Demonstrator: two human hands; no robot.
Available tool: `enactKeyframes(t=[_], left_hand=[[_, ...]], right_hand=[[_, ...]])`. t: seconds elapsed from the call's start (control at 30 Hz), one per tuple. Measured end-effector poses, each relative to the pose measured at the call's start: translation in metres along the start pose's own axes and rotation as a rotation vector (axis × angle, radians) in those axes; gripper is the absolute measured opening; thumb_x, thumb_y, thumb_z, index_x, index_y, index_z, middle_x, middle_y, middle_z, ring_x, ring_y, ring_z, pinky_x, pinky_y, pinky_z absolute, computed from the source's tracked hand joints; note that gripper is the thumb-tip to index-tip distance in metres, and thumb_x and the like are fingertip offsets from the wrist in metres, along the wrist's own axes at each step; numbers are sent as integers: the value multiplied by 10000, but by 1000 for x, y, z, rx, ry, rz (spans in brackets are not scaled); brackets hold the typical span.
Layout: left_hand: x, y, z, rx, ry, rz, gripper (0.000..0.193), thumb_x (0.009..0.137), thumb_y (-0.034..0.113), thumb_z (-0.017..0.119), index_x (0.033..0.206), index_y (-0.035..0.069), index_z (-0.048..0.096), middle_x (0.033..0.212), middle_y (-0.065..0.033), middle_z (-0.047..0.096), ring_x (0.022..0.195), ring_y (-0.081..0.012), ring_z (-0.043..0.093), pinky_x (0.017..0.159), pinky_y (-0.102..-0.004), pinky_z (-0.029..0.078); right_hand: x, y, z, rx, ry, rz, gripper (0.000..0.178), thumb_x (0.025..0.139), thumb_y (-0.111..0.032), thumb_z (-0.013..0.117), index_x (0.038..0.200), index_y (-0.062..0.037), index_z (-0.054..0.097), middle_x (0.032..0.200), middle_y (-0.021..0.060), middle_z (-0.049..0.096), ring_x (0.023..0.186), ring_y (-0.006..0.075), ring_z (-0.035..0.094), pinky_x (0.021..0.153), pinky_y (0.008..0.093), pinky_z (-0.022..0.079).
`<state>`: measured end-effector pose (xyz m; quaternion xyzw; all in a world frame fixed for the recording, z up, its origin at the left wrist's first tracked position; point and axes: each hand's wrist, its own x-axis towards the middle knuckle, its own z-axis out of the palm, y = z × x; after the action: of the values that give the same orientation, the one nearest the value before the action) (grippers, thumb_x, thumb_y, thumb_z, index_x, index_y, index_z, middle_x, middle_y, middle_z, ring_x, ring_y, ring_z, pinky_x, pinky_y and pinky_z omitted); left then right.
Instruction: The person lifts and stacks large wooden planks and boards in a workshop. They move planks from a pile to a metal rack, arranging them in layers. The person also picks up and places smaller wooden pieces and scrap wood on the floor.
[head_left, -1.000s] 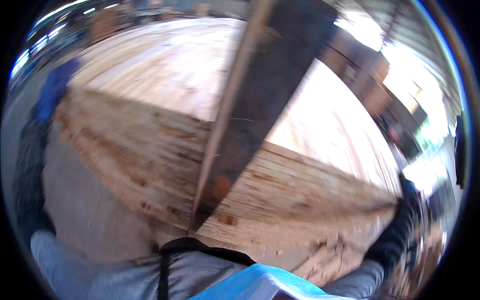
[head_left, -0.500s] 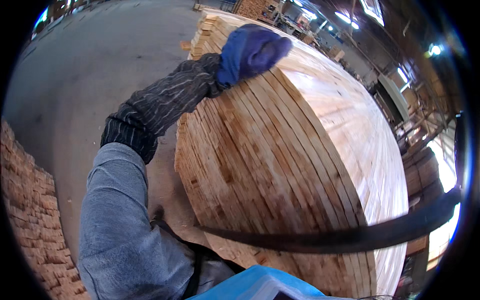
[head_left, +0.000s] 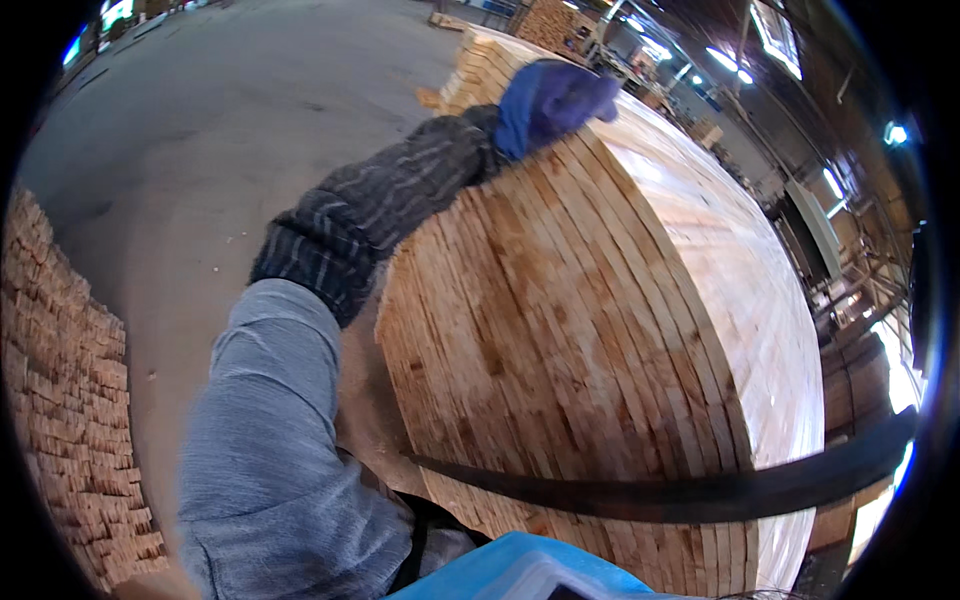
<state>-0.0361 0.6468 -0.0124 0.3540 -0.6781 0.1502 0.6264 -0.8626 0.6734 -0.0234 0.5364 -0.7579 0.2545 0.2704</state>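
The boards (head_left: 570, 330) lie stacked under the left grip (head_left: 555, 105), at their upper edge; how open it or the right grip is, and any hold, I cannot tell. Nearer the body than the left grip runs a bar (head_left: 680, 499); leftward stands a woodpile (head_left: 70, 400).

Left hand (head_left: 558, 103): blue-to-purple glove (head_left: 520, 115), slightly blurred, no markings readable. Forearm has a charcoal sleeve cover (head_left: 385, 185) with thin pale stripes, wrinkled, bunched at the elbow end, over a plain heather-grey sleeve (head_left: 270, 430) with soft folds. Black strap (head_left: 428, 525) at the torso, light-blue cloth (head_left: 515, 562) with whitish edging below.
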Motion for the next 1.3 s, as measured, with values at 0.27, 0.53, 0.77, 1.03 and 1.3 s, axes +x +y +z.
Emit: enactKeyframes(t=[0.27, 0.53, 0.77, 1.03, 1.3], left_hand=[[1, 10, -22, -22, 76, 38, 499, 928, 433, 473, 727, 28, 682, 717, -108, 676, 671, -237, 656, 638, -359, 512], [-61, 20, -60, -55, 164, 521, 307, 830, 322, 589, 1044, 102, 594, 1061, -104, 582, 980, -311, 561, 860, -454, 449], [-309, -26, -153, -214, -344, -237, 286, 809, 38, 613, 1093, 47, 580, 973, -132, 638, 808, -317, 613, 701, -366, 477], [-424, -50, -280, -253, -334, -942, 229, 882, 120, 536, 1080, 21, 594, 883, -133, 678, 849, -300, 643, 772, -364, 485], [-352, -242, -287, -313, -445, -786, 201, 881, 66, 515, 1048, 3, 607, 880, -152, 679, 823, -262, 664, 734, -341, 509]], right_hand=[[-52, -46, -29, -12, 79, 28, 367, 910, -193, 529, 1237, -26, 525, 1235, 172, 545, 1147, 327, 513, 971, 421, 405], [-191, -180, -135, -20, 601, -95, 371, 921, -156, 525, 1264, -17, 506, 1273, 167, 528, 1175, 323, 500, 992, 422, 396], [-245, -487, -206, 505, 464, -872, 376, 936, -152, 517, 1281, -4, 496, 1315, 165, 504, 1206, 310, 483, 1018, 404, 380], [-214, -622, -145, 437, 367, -293, 437, 980, -344, 404, 1046, -1, 666, 1003, 122, 683, 925, 203, 639, 832, 321, 476], [-197, -611, -115, 532, 424, -222, 386, 969, -276, 445, 1033, 44, 651, 1002, 143, 675, 930, 226, 630, 863, 340, 468]])
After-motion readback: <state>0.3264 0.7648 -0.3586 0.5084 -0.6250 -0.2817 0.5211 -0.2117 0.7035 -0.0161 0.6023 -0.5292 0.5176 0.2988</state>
